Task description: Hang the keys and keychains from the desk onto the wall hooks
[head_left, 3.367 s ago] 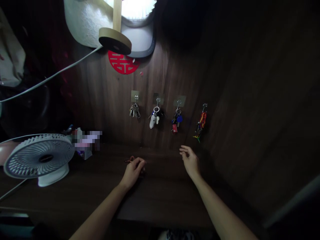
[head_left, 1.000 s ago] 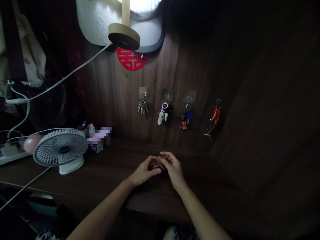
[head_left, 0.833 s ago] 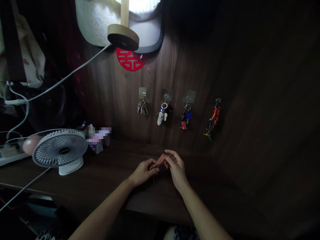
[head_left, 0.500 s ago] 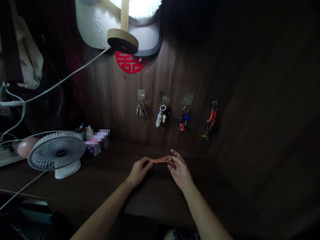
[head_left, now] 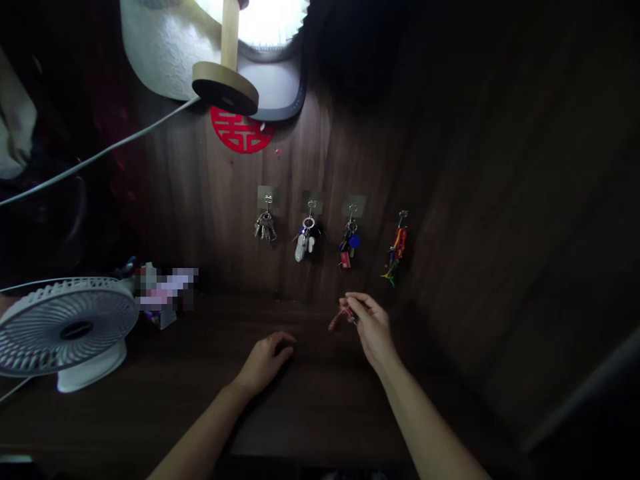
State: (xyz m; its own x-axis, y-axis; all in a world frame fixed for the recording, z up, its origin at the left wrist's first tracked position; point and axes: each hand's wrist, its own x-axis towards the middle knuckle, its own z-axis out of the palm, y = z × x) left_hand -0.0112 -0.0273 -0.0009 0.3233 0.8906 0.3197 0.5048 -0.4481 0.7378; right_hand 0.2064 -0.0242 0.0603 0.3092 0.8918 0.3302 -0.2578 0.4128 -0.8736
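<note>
My right hand (head_left: 373,330) pinches a reddish patterned strap (head_left: 336,319) between thumb and fingers, just in front of the wall. One end of the strap dangles to the left of the fingers; a small dark piece shows at the fingertips, too dim to name. My left hand (head_left: 267,361) is over the dark wooden shelf (head_left: 305,400), holding nothing, with its thumb and fingers apart and loosely bent. Above the right hand, a bunch of keys with a red and yellow cord (head_left: 399,245) hangs from a wall hook.
Three more key bunches hang on hooks: plain keys (head_left: 265,228), keys with a whitish tag (head_left: 302,245), and keys with blue and red tags (head_left: 353,241). A white fan (head_left: 75,330) stands left. Overhead are a lit lamp (head_left: 273,27) and a cable (head_left: 110,148).
The left hand has let go of the strap and moved down and left. My right hand has lifted the strap slightly toward the wall. The view has shifted right.
</note>
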